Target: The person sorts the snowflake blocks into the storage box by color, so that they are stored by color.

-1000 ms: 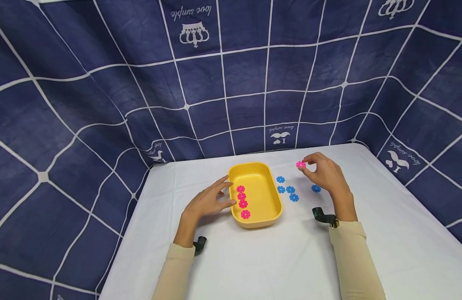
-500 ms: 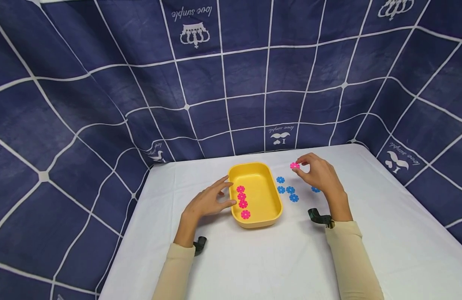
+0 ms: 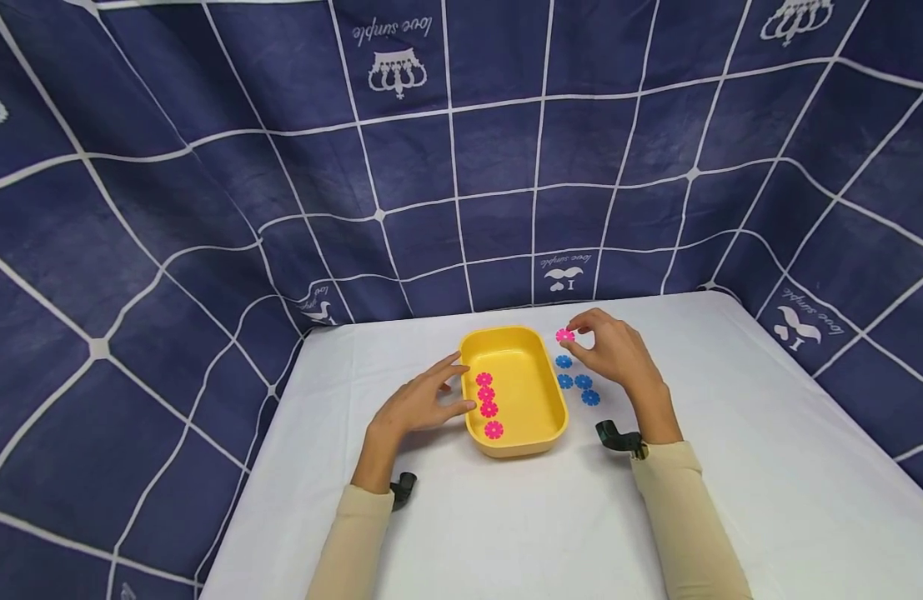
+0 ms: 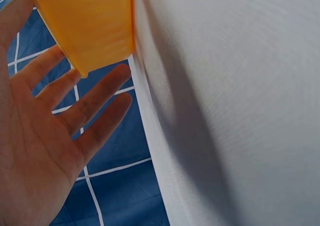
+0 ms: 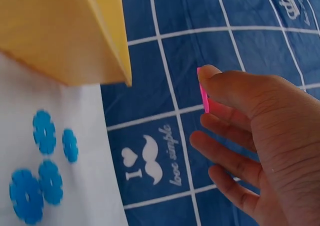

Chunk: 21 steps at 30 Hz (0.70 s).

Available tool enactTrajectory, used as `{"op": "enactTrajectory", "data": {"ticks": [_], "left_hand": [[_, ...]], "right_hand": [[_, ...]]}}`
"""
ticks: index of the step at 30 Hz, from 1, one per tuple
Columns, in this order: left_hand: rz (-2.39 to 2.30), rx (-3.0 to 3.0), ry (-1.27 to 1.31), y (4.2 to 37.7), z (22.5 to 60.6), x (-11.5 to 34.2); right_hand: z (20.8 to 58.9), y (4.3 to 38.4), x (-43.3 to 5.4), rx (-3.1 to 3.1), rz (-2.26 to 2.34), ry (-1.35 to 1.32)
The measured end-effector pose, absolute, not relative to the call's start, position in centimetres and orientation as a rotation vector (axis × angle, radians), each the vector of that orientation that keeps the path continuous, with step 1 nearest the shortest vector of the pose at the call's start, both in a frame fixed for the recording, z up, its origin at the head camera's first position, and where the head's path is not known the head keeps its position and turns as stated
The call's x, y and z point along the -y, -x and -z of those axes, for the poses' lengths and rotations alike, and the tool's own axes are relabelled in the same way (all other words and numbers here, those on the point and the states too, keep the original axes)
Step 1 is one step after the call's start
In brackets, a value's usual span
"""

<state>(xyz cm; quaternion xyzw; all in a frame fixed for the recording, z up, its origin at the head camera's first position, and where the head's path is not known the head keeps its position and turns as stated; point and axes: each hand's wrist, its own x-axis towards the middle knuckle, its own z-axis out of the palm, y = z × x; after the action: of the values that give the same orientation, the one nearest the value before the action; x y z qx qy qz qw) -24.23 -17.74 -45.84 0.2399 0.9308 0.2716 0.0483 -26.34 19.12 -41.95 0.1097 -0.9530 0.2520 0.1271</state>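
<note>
My right hand (image 3: 613, 352) pinches a pink notched plastic disc (image 3: 564, 336) between thumb and fingertips, to the right of the far end of a yellow tray (image 3: 539, 433). In the right wrist view the pink disc (image 5: 203, 93) shows edge-on at the thumb tip, higher than the table. My left hand (image 3: 414, 404) is at the tray's left side, its thumb and forefinger at the rim. Its fingers look spread and fairly straight beside the tray wall (image 4: 95, 25) in the left wrist view. Several pink discs (image 3: 489, 409) lie in a row inside the tray along its left side.
Several blue notched discs (image 3: 583, 382) lie on the white tablecloth (image 3: 506, 533) just right of the tray, below the right hand. Blue checked curtain (image 3: 499, 150) surrounds the table at the back and sides. A black wrist camera (image 3: 619, 437) sits on the right wrist.
My right hand has moved left toward the tray with the pink disc. A blue disc seen near the right wrist is now hidden. The left hand has stayed at the tray rim.
</note>
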Motion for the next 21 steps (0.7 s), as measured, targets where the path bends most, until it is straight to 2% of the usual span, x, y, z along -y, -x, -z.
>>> {"op": "enactTrajectory", "data": {"ticks": [21], "left_hand": [[-0.812, -2.822, -0.689, 24.4, 46.0, 17.8]], "right_hand": [[41.4, 27.8, -11.9, 2.714, -0.811, -0.498]]}}
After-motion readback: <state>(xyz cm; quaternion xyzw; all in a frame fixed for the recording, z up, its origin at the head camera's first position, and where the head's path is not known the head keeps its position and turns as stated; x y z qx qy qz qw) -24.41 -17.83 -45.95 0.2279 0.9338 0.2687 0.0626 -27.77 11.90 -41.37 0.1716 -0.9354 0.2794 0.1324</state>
